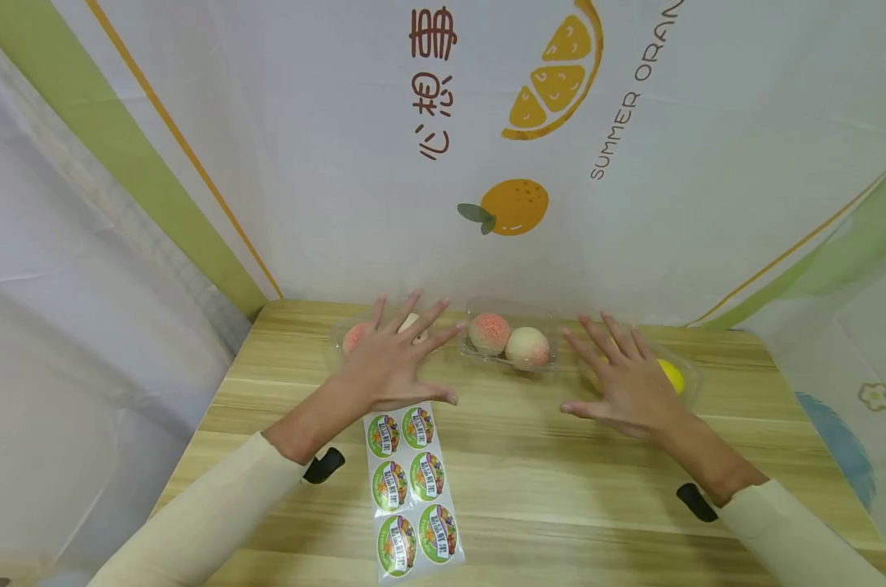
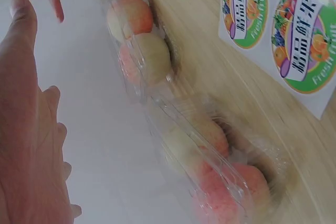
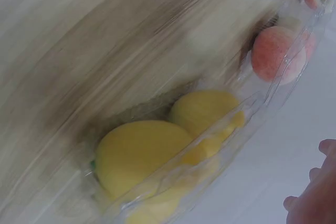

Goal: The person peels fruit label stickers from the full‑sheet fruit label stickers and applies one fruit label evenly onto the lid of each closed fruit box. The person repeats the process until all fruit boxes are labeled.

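Observation:
My left hand (image 1: pixel 380 367) is spread with straight fingers above a clear plastic box (image 1: pixel 337 341) of peaches (image 1: pixel 356 336), partly covering it in the head view. Fingers fanned out likewise, my right hand (image 1: pixel 633 391) hovers over another clear box (image 1: pixel 695 383) holding yellow fruits (image 3: pixel 142 153). Between the hands sits a middle clear box (image 1: pixel 470 306) with two peaches (image 1: pixel 490 333) side by side. Neither hand holds anything. Below the left hand lies a white sheet of round fruit stickers (image 1: pixel 414 497), its top edge next to the palm.
The wooden table (image 1: pixel 560 505) carries the three boxes in a row along its back edge. A white curtain (image 1: pixel 354 163) printed with oranges and lettering hangs right behind them. More cloth (image 1: pixel 68 326) encloses the left and right sides.

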`<action>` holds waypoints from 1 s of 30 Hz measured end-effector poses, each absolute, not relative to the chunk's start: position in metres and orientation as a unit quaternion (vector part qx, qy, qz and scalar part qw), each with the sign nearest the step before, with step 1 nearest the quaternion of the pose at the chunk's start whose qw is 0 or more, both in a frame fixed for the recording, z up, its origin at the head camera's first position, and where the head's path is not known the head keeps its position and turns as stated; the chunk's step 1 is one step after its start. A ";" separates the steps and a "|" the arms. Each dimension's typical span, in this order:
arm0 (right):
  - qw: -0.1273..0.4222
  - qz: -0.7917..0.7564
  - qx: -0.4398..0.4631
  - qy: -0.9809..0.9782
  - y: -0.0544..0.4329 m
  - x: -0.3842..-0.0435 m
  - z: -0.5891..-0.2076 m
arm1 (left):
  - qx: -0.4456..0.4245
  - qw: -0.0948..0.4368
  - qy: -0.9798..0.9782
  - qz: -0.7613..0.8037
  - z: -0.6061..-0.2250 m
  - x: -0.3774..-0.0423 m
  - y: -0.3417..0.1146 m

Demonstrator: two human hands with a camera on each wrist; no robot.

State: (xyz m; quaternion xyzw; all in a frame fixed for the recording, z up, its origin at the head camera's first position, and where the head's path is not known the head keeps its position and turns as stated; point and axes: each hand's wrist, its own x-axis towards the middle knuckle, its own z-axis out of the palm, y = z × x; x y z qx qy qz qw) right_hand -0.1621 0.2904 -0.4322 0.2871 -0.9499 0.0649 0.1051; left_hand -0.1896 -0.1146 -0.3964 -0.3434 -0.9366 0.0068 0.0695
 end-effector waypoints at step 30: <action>0.101 0.205 0.234 -0.945 0.312 -0.151 -0.446 | -0.302 0.082 -0.949 -0.045 -0.408 -0.196 -0.134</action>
